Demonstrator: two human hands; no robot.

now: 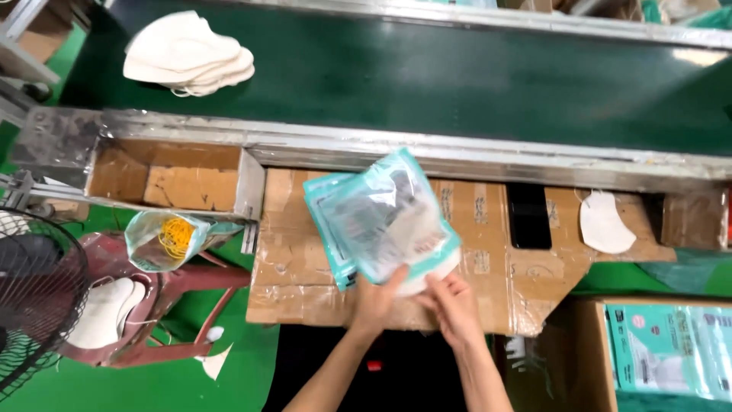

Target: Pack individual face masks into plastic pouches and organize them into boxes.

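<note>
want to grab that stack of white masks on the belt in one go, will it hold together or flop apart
The stack of white masks would probably slide apart: the masks already lie fanned and offset on the conveyor belt. They look thin and soft, so likely light and floppy. Loose ear loops at the lower edge may snag.

**What the view hides or cuts off**

The pouches (381, 217) are smeared by motion, so their print and contents cannot be made out. A white mask (427, 278) shows only as a sliver under the front pouch, its lower edge covered by the left hand (377, 301) and right hand (454, 305). The fan (34, 305) is cut by the left edge, and the box (663, 351) of packets by the right and bottom edges. The bag (164, 240) holds something yellow, too small to tell. Both forearms run off the bottom edge.
</note>
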